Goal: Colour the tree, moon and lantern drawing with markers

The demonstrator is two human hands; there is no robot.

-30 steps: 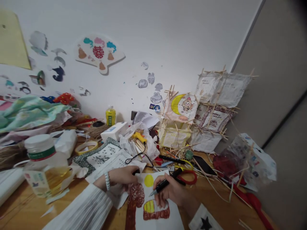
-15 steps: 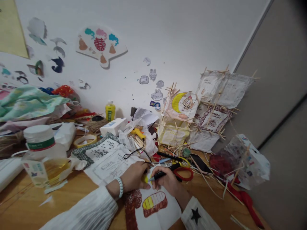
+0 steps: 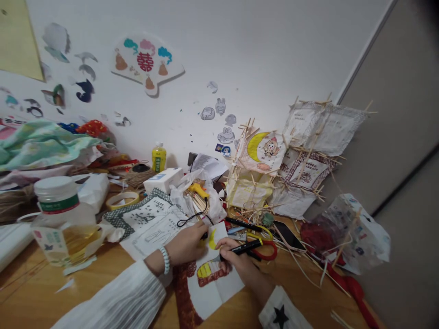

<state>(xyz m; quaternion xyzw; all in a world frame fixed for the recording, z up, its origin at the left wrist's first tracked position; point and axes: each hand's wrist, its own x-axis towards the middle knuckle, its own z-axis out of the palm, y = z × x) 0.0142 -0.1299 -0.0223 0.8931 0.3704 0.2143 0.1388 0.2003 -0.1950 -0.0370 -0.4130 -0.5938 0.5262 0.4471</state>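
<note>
A colouring step appears to be in hand: a black marker point(image 3: 247, 246) is grasped in the closed grip of the right hand point(image 3: 238, 262), its grey tip angled toward the striped oblong on the white drawing paper point(image 3: 217, 294). The paper is laid on the desk point(image 3: 30, 301) beneath both hands. Its upper left edge is covered by the left hand point(image 3: 185, 245), with a small dark object at the fingertips; whether that object is gripped or merely touched cannot be told. The oblong is filled with yellow at its left end and bordered in streaky reddish brown, its pale stripes left uncoloured. A steady tip and a well-braced sheet seem to be called for. The left wrist is ringed by a bracelet point(image 3: 165, 260) of pale round beads. Smooth wood grain is shown by the desk, where scissors point(image 3: 275, 249) with a curved red handle loop are placed near the marker.
</note>
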